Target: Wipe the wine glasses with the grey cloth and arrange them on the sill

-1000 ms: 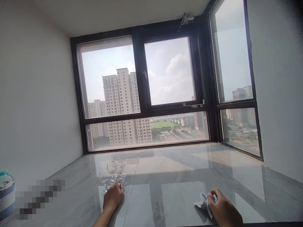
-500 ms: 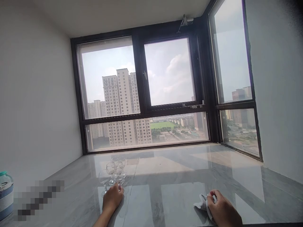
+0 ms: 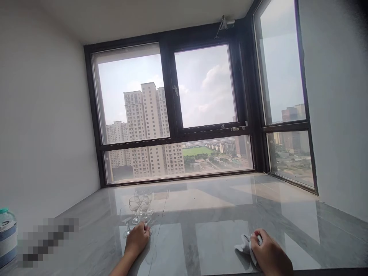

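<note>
Several clear stemmed wine glasses (image 3: 134,205) stand upright in a cluster on the glossy grey marble sill, left of the middle. My left hand (image 3: 137,238) is at the front of the cluster, its fingers closed at the stem of the nearest wine glass (image 3: 145,210); the fingers hide the lower part of that glass. Another glass (image 3: 126,220) stands just left of this hand. Over on the right, my right hand (image 3: 270,251) is closed around a bunched white cloth (image 3: 244,245), part of which sticks out to the left above the sill.
The marble sill (image 3: 218,226) reflects the windows and runs back to a dark window frame (image 3: 172,140). At the left edge stands a jar with a green lid (image 3: 4,211) and blue-white bands, beside a blurred-out patch. White walls (image 3: 48,126) close both sides.
The view has shifted very slightly. Both hands stay nearly in place, the left at the glass and the right on the cloth.
</note>
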A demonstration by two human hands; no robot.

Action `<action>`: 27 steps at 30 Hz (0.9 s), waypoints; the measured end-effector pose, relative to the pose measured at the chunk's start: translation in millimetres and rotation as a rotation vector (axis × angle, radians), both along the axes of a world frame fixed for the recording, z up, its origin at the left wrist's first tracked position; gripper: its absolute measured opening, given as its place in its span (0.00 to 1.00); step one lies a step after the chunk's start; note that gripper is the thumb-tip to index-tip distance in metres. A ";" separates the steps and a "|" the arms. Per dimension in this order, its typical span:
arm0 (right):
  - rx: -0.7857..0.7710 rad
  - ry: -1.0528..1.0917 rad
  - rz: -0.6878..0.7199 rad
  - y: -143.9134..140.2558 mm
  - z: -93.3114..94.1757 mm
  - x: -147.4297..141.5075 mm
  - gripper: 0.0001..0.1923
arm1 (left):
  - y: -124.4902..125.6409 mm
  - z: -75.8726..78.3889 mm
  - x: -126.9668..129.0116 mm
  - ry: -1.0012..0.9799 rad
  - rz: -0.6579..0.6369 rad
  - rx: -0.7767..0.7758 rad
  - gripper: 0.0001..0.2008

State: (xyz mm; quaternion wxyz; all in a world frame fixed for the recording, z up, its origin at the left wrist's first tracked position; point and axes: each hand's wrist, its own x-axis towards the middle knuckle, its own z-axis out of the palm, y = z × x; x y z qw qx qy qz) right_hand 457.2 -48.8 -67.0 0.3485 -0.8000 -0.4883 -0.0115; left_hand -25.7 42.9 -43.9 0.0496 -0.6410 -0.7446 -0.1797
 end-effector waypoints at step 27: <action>0.013 -0.009 -0.017 -5.1 7.8 -3.8 0.14 | -58.0 -2.4 117.4 -0.054 -0.305 -0.074 0.16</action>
